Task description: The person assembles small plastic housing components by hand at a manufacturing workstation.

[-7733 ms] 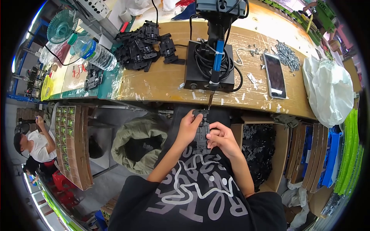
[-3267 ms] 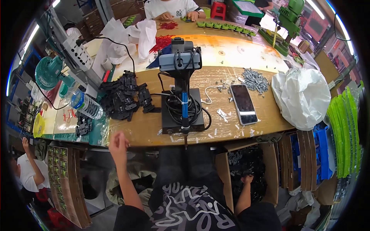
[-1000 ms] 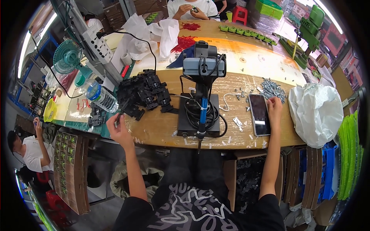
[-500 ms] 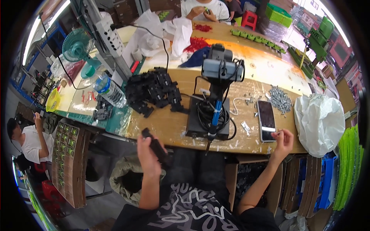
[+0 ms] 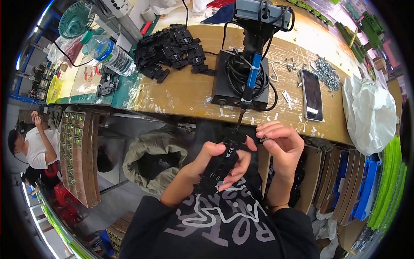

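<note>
Nearest, at the lower edge, is the wearer's black shirt (image 5: pixel 224 224) with grey lettering. In front of it the left hand (image 5: pixel 200 162) is wrapped around a long black plastic part (image 5: pixel 221 163), which slants upward over the lap, just short of the table's front edge. The right hand (image 5: pixel 282 144), raised just beside the part's upper end, has its fingertips pinched together on a small piece (image 5: pixel 263 140), too tiny to identify. Below the table on the left, a grey-green cloth sack (image 5: pixel 138 166) gapes wide, a few dark pieces showing in its shadowed bottom. Under the right forearm stands a cardboard box (image 5: pixel 313 177), mostly hidden, with black pieces inside. Farther left, a divided cardboard tray (image 5: pixel 88 159) holds green items in its compartments. Over the table (image 5: pixel 185 97) edge, a blue-and-black tool (image 5: pixel 253 71) points its metal tip down near the part; whether they touch is unclear. To its right lie a phone (image 5: pixel 312 95) and a loose heap of screws (image 5: pixel 328 74), beside a crumpled white bag (image 5: pixel 368 114) whose contents are hidden. To its left are piled black parts (image 5: pixel 172 49) and a clear bottle (image 5: pixel 110 56) of water, leaning, with a green fan (image 5: pixel 75 20) beyond.
</note>
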Demonstrator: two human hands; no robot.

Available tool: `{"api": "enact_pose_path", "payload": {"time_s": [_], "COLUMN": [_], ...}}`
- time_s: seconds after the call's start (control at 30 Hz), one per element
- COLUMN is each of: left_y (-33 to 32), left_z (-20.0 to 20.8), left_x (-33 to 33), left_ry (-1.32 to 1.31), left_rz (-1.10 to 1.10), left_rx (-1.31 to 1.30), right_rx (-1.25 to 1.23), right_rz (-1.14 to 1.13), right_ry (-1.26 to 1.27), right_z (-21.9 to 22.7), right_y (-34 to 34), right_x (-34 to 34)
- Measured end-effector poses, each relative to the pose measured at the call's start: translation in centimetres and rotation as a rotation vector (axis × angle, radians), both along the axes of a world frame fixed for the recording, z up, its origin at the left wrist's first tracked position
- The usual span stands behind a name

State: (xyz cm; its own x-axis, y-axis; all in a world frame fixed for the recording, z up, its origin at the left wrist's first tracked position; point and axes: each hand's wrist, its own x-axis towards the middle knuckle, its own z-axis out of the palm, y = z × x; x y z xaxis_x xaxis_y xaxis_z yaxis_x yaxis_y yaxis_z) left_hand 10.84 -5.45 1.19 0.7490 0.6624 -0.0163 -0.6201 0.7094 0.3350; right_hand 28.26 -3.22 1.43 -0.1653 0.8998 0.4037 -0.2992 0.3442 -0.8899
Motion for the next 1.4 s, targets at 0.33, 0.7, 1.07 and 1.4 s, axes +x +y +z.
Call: {"api": "enact_pose_path", "payload": {"time_s": [0.33, 0.7, 1.07, 1.4], "left_y": [-0.4, 0.1, -1.4, -1.8], "left_z": [0.1, 0.3, -1.8, -5.9], "left_x": [1.2, 1.1, 1.6, 1.6], "left_ry": [0.143, 0.418, 0.489, 0.000], "left_rz": [-0.197, -0.184, -0.211, -0.199], "left_rx": [0.101, 0.302, 0.366, -0.159], "right_rx": [-0.229, -0.279, -0.170, -0.279], "right_rz": [0.266, 0.233, 0.147, 0.149], "right_ry": [0.186, 0.165, -0.224, 0.063], "right_z": [-0.6, -0.8, -1.8, -3.5], "right_y": [-0.6, -0.6, -2.1, -2.9], "right_x": [-1.3, -0.8, 1.1, 0.9]}}
